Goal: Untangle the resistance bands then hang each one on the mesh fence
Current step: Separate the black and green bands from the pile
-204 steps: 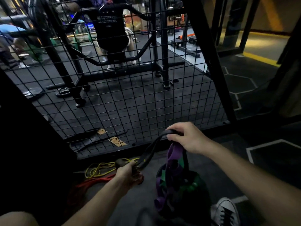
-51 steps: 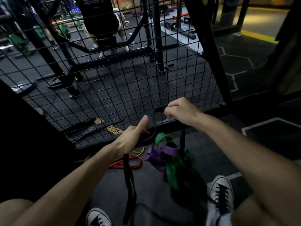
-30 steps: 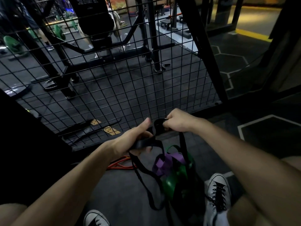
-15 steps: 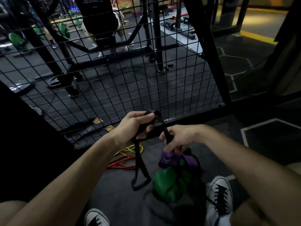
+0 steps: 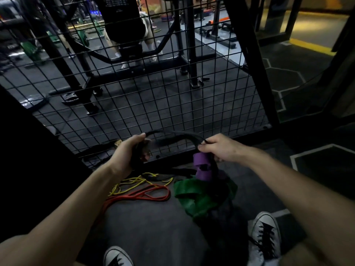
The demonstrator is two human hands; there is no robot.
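A black resistance band (image 5: 178,135) arches between my two hands just in front of the black mesh fence (image 5: 153,96). My left hand (image 5: 130,152) grips one end of it. My right hand (image 5: 221,148) pinches the other end, and the band runs down from there into a tangle. In that tangle a purple band (image 5: 201,167) hangs under my right hand, above a wide green band (image 5: 196,198) heaped on the floor. A thin yellow band (image 5: 134,182) and a red band (image 5: 142,195) lie loose on the floor below my left hand.
My two white sneakers (image 5: 264,240) stand on the dark rubber floor at the bottom. A thick black post (image 5: 249,62) frames the fence on the right. Behind the mesh stands a black gym machine (image 5: 123,25) with a person on it.
My hands have moved apart, drawing the black band into a long arch between them. The hanging loop under my left hand is gone, and the green band has dropped onto the floor.
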